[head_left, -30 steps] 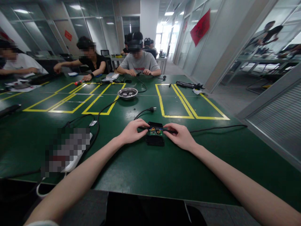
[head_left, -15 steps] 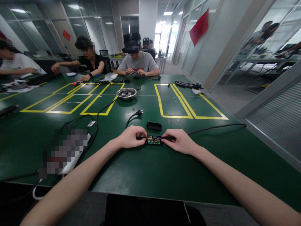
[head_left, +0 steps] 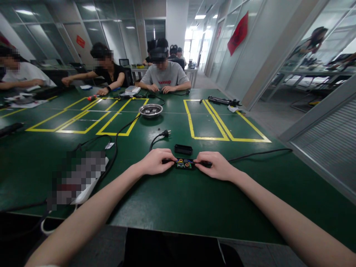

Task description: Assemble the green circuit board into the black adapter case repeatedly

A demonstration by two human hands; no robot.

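Observation:
A small green circuit board (head_left: 184, 163) with orange and yellow parts lies on the green table (head_left: 178, 200), black cables running out of both its ends. My left hand (head_left: 156, 161) pinches the black cable at the board's left end. My right hand (head_left: 216, 165) pinches the cable at its right end. A black plastic cover (head_left: 183, 149) lies just behind the board, apart from it. The left cable curves back to a plug (head_left: 166, 132).
A metal bowl (head_left: 150, 110) with small parts stands farther back among yellow tape outlines (head_left: 214, 126). A white power strip (head_left: 83, 193) and black cords lie at the left. Other people sit at the far side. A glass partition runs along the right.
The board left its black casing and came nearer to me; a black cover now lies behind it. Both hands kept hold of the cable ends. The plug shifted left.

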